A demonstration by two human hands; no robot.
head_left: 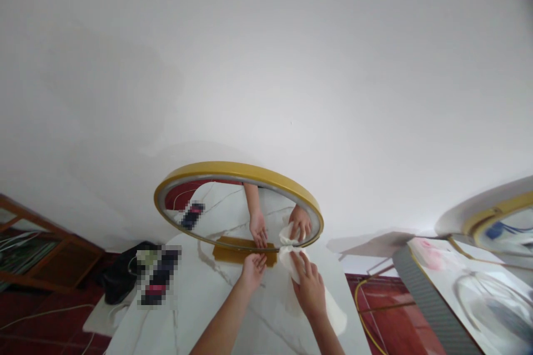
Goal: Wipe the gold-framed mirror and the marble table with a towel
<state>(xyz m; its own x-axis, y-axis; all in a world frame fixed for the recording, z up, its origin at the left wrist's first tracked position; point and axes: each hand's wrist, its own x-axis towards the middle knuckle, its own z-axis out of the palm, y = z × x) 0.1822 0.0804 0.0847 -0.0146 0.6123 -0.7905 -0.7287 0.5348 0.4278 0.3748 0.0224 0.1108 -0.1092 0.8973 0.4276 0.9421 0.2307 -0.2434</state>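
Observation:
A round mirror in a gold frame leans against the wall, its lower edge at a gold stand on the white marble-patterned table. My left hand lies at the stand, palm turned up, fingers stretched towards the lower rim with nothing in them. Under the fingers of my right hand is a white cloth, pressed against the lower right of the mirror's frame. The cloth's loose end trails over the table beside my wrist. Both hands show as reflections in the glass.
A blurred-out dark object lies at the table's left edge. Beyond it stand a black bag and a wooden cabinet. To the right are a second gold-framed mirror, a white-topped unit and a yellow hose-like line over red floor.

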